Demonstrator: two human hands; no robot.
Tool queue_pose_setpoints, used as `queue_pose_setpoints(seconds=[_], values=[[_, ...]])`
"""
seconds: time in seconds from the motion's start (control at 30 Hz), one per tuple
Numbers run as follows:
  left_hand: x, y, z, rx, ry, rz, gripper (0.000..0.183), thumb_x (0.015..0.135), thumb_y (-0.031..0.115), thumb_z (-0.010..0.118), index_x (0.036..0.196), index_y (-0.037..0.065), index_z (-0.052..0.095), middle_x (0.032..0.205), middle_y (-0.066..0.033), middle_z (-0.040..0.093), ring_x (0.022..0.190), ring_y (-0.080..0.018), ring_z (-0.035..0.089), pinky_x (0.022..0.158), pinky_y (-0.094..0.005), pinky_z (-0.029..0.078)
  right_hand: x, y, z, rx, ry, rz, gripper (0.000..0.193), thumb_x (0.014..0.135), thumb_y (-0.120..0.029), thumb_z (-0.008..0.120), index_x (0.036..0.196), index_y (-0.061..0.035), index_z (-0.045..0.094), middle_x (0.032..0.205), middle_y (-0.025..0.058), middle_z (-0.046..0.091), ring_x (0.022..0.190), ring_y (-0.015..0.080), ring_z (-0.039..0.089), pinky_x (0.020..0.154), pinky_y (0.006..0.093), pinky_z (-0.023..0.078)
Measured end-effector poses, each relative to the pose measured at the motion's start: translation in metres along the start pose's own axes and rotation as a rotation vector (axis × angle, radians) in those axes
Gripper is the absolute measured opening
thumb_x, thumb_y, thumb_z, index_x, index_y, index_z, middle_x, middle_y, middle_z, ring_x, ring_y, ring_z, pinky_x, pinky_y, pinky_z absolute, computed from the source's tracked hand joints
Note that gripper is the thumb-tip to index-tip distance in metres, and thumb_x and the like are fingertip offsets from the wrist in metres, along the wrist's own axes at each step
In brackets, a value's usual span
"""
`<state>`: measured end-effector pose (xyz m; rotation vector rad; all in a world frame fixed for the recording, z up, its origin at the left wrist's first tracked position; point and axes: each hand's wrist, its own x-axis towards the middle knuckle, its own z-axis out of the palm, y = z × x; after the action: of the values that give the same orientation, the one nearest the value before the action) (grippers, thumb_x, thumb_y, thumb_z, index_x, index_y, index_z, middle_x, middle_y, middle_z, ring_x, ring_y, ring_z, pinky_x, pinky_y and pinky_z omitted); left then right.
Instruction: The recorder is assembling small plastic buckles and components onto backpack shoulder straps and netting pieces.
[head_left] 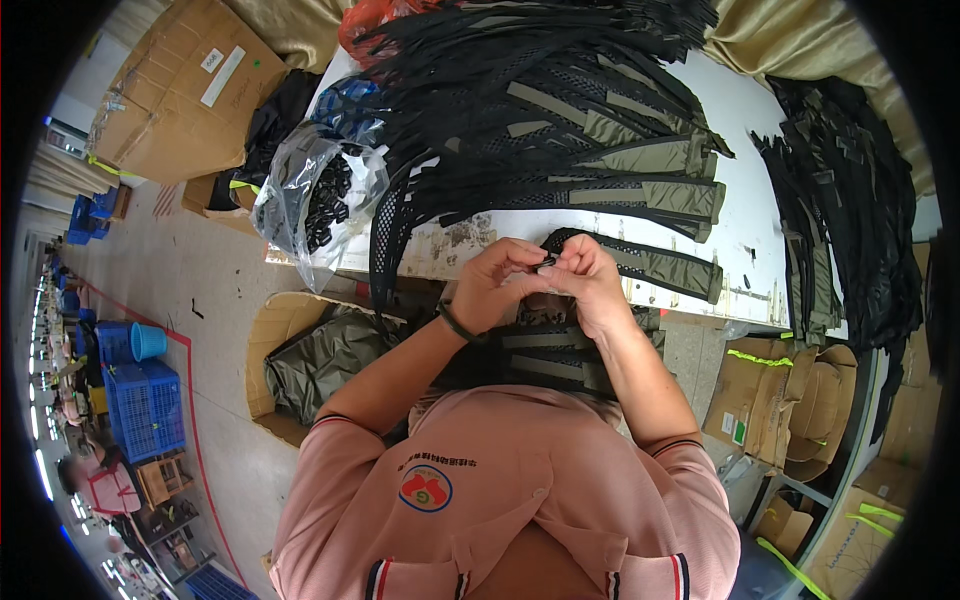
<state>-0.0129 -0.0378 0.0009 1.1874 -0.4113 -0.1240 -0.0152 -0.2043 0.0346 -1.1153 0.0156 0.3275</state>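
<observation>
Both of my hands meet over the table's near edge, fingers pinched together around a small black plastic buckle [546, 263]. My left hand [487, 288] closes on the buckle from the left. My right hand [592, 282] pinches from the other side, where the black end of a mesh strap [566, 236] comes up to the fingers. That strap runs right into an olive-green fabric panel [685, 273] lying along the table edge. Exactly how strap and buckle join is hidden by my fingertips.
More black and olive straps [610, 120] pile across the white table [745, 210]. A clear plastic bag [300, 190] of small black buckles sits at its left corner. Cardboard boxes [185, 85] stand left and right. Olive fabric fills an open box [268, 330] below the table edge.
</observation>
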Motion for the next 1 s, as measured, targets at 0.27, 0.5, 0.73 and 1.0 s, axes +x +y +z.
queue_pose_setpoints(seconds=[0.27, 0.5, 0.73, 1.0], values=[[0.000, 0.010, -0.004, 0.245, -0.057, 0.062, 0.025, 0.076, -0.007, 0.067, 0.097, 0.005, 0.061, 0.104, -0.0045, 0.050, 0.090, -0.0118, 0.050, 0.078, -0.0246, 0.042, -0.002, -0.016, -0.005, 0.045, -0.083, 0.116, 0.017, 0.089, -0.007, 0.059, 0.105, -0.0009, 0.058, 0.075, 0.0007, 0.058, 0.069, 0.0070, 0.056, 0.063, 0.0203, 0.049], [0.000, 0.019, -0.001, 0.440, -0.094, 0.059, 0.022, 0.074, -0.006, 0.066, 0.090, 0.009, 0.066, 0.100, -0.0031, 0.047, 0.082, -0.0108, 0.049, 0.073, -0.0223, 0.043, 0.000, -0.026, -0.004, -0.652, -0.111, -0.096, 0.015, 0.089, -0.010, 0.059, 0.099, 0.0006, 0.063, 0.076, 0.0003, 0.058, 0.067, 0.0064, 0.049, 0.062, 0.0225, 0.043], [-0.003, 0.024, -0.002, 0.424, -0.125, -0.024, 0.020, 0.074, -0.006, 0.067, 0.087, 0.009, 0.066, 0.102, -0.0011, 0.047, 0.088, -0.0091, 0.047, 0.072, -0.0216, 0.040, -0.002, -0.039, -0.005, -0.863, -0.252, -0.188, 0.010, 0.084, -0.003, 0.059, 0.094, 0.0003, 0.062, 0.076, 0.0067, 0.057, 0.065, 0.0118, 0.053, 0.061, 0.0245, 0.044], [-0.002, 0.028, 0.001, 0.169, -0.252, -0.414, 0.022, 0.081, -0.004, 0.063, 0.098, 0.005, 0.051, 0.098, -0.0057, 0.052, 0.076, -0.0119, 0.054, 0.062, -0.0216, 0.043, -0.003, -0.038, -0.005, -0.911, -0.011, -0.379, 0.006, 0.082, -0.002, 0.062, 0.088, -0.0014, 0.061, 0.079, 0.0036, 0.059, 0.069, 0.0099, 0.054, 0.060, 0.0236, 0.043]])
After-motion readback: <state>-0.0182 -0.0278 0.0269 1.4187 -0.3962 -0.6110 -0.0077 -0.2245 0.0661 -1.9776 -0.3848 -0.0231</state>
